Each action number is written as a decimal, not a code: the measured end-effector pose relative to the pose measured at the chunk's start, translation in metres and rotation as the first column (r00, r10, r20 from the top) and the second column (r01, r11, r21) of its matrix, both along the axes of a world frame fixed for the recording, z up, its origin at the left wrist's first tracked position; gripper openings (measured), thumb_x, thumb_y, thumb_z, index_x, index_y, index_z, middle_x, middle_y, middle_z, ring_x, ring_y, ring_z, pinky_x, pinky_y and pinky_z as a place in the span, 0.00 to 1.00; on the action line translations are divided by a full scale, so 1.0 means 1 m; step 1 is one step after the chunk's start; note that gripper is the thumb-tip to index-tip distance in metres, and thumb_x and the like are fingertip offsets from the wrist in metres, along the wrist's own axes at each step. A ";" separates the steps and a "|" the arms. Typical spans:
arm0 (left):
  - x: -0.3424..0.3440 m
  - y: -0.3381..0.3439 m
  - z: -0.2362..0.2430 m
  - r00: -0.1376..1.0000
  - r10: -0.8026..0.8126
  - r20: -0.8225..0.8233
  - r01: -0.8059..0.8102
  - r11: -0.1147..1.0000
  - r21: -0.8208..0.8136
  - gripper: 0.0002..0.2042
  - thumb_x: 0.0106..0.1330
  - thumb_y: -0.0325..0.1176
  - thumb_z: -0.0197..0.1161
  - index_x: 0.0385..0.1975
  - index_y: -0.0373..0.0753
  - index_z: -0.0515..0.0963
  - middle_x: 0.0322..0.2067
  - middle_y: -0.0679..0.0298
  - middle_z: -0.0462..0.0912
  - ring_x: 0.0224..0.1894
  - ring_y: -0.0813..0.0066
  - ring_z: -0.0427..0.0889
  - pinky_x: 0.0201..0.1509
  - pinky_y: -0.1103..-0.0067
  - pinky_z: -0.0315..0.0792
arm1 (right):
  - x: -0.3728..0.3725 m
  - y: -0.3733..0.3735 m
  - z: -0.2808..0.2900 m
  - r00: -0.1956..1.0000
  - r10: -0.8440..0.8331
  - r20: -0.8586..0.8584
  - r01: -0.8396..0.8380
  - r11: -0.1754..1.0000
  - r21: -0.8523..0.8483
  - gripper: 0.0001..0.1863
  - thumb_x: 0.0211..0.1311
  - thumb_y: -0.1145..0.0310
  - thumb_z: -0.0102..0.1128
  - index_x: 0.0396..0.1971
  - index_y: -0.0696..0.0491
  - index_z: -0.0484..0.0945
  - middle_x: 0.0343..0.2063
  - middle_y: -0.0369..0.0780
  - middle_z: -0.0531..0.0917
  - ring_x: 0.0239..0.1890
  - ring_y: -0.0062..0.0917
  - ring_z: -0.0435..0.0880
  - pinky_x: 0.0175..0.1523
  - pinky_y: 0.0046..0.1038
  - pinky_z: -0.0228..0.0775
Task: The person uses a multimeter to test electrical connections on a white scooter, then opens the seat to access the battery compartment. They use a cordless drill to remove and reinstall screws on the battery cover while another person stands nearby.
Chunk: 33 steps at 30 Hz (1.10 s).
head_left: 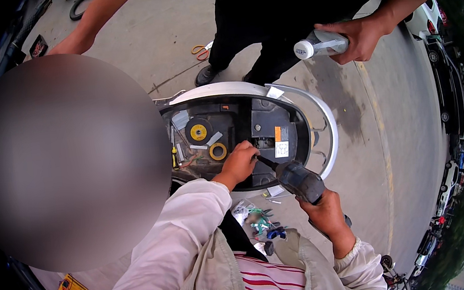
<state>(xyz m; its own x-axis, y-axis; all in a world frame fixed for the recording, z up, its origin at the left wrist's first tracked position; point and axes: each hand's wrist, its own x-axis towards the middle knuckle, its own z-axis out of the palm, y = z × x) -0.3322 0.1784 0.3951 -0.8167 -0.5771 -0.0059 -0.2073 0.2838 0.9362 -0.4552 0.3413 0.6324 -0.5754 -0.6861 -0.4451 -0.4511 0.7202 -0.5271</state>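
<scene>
My right hand (327,214) grips a dark cordless drill (300,181) by its handle. The drill's long black front end points up and left, into the open under-seat compartment of a scooter (299,131). At its tip is my left hand (240,164), its fingers closed in a pinch; what they hold, if anything, is hidden. Left of that hand, inside the compartment, lie a yellow tape roll (218,151), a black disc with a yellow centre (198,131) and a yellow-handled screwdriver (174,157). Beside the drill tip, an orange and white label (281,143) sticks to the black plastic.
Across the scooter stands a person in dark clothes, holding a clear bottle (326,42) with a white cap. Orange-handled scissors (202,51) lie on the concrete behind. Wires and small parts (261,222) lie below the scooter. A blurred round patch covers the left side.
</scene>
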 end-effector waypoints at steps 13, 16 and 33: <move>0.022 -0.003 0.015 0.999 0.012 0.032 -0.013 0.999 0.048 0.19 0.58 0.20 0.64 0.49 0.41 0.73 0.41 0.57 0.76 0.47 0.54 0.78 0.50 0.66 0.74 | -0.017 -0.019 0.011 0.983 0.180 -0.024 -0.176 0.977 0.118 0.15 0.50 0.69 0.68 0.39 0.58 0.81 0.29 0.55 0.83 0.36 0.52 0.83 0.40 0.39 0.77; 0.035 -0.002 0.031 0.994 -0.021 0.110 0.010 0.995 0.099 0.23 0.59 0.20 0.64 0.56 0.43 0.72 0.43 0.57 0.76 0.49 0.54 0.78 0.51 0.66 0.74 | -0.025 -0.034 0.018 0.950 0.307 -0.060 -0.288 0.933 0.217 0.15 0.50 0.67 0.68 0.38 0.57 0.81 0.29 0.54 0.84 0.34 0.51 0.83 0.40 0.42 0.77; 0.055 0.008 0.012 0.962 -0.048 0.269 0.012 0.991 0.136 0.26 0.62 0.25 0.64 0.63 0.42 0.70 0.51 0.52 0.76 0.57 0.49 0.74 0.60 0.65 0.71 | -0.045 -0.081 0.006 0.964 0.240 0.113 -0.264 0.912 0.313 0.19 0.51 0.62 0.69 0.33 0.65 0.82 0.28 0.57 0.84 0.35 0.49 0.86 0.42 0.37 0.77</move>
<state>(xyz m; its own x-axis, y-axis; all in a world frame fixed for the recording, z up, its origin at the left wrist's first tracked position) -0.2770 0.1860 0.4072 -0.7908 -0.5314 -0.3037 -0.4514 0.1713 0.8757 -0.5003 0.2603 0.6387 -0.3613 -0.6167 -0.6994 -0.6105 0.7234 -0.3225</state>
